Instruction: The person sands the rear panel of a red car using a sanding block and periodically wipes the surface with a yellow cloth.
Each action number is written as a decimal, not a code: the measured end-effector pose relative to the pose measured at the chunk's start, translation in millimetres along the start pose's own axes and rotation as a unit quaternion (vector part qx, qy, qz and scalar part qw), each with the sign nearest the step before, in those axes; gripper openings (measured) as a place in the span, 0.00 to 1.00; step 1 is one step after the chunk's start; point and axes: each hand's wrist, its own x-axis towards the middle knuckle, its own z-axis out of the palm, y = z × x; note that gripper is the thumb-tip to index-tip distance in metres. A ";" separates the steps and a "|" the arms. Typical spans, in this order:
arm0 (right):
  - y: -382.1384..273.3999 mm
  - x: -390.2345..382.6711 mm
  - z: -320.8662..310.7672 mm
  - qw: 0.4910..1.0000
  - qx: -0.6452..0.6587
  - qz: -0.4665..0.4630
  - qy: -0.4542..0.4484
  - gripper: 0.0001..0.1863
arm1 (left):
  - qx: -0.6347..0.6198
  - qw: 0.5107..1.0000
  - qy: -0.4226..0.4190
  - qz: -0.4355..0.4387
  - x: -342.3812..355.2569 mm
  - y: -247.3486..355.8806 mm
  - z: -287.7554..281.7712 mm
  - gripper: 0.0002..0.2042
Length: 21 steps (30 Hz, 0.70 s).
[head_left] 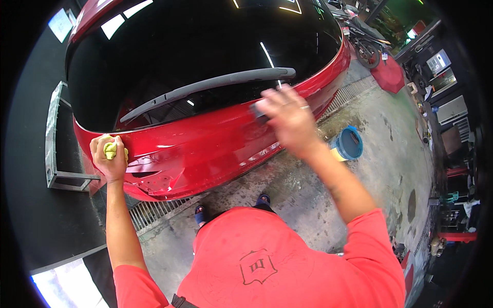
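While the left hand [110, 163] is clenched around a crumpled yellow cloth [109, 149] against the car [190, 134], the right hand [290, 122] is blurred, a dark pad [259, 114] at its left side; whether it grips or merely presses the pad, I cannot tell. The cloth looks soft and light, best bunched in the palm, with no clear long axis. The pad is probably light, best held by its back; blur hides its direction. The car's smooth rear, likely slippery, runs lengthwise from left hand past right.

free room mid tailgate [195, 134], wiper [231, 78] beyond
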 end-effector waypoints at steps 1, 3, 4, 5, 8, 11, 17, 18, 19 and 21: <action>-32.7 7.9 17.6 1.000 0.016 -0.017 0.019 0.25 | 0.003 1.000 -0.002 0.002 0.5 0.5 2.2 0.07; -72.3 19.5 32.6 1.000 0.002 -0.006 -0.010 0.24 | 0.010 1.000 -0.001 -0.013 -2.2 0.6 0.7 0.06; -60.5 17.8 28.9 1.000 0.010 -0.013 -0.008 0.25 | 0.017 1.000 -0.003 -0.023 -4.8 -1.4 -1.2 0.06; -40.0 14.0 21.2 1.000 0.018 -0.019 -0.006 0.26 | 0.025 0.999 -0.005 -0.033 -3.8 -4.3 -2.3 0.05; 59.2 -15.2 -16.3 0.998 0.000 0.059 0.009 0.30 | 0.036 0.999 0.000 -0.022 -2.6 -2.4 -1.0 0.06; 96.6 -30.8 -29.9 0.997 -0.010 0.082 0.008 0.30 | 0.022 0.999 0.002 -0.024 0.8 4.1 7.2 0.06; -16.7 4.1 12.8 0.999 0.035 -0.002 0.000 0.22 | 0.036 0.999 0.004 -0.016 -3.7 -2.1 0.4 0.06; 6.7 -1.4 8.4 1.000 0.015 0.012 0.014 0.24 | 0.035 0.999 0.009 -0.021 -3.8 -1.1 -1.2 0.06; 37.2 -9.7 -2.1 0.999 -0.013 0.039 0.019 0.27 | 0.032 0.999 0.009 -0.014 -2.3 0.7 -1.3 0.06; 83.6 -20.7 -26.9 0.997 -0.002 0.078 0.030 0.29 | 0.025 1.000 0.008 -0.004 0.9 3.3 2.5 0.06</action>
